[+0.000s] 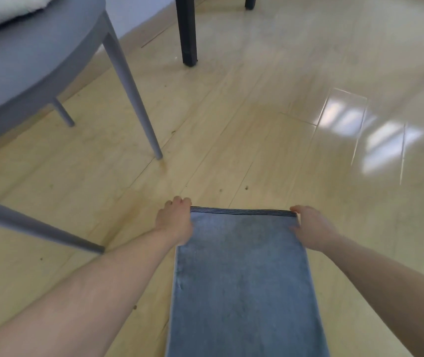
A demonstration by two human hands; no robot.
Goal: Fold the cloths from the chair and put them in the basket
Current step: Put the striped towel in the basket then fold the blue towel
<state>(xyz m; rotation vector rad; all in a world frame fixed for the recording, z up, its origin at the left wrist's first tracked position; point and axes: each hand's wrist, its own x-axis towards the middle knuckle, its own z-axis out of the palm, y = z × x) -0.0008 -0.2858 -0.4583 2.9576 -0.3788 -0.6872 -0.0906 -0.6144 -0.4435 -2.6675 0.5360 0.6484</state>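
Observation:
A blue cloth [244, 279] with dark stripes along its far edge is stretched out over the wooden floor in front of me, running from between my hands down past the bottom of the view. My left hand [176, 221] pinches its far left corner, fingers curled over the edge. My right hand [311, 225] grips the far right corner the same way. The grey chair [30, 63] stands at the upper left, with a white fluffy thing [2, 9] on its seat. No basket is in view.
Grey chair legs [138, 104] reach the floor left of the cloth, and another leg [38, 228] slants in from the left edge. A black furniture leg [187, 32] stands at the top middle. Glossy pale tiles [360, 124] lie to the right.

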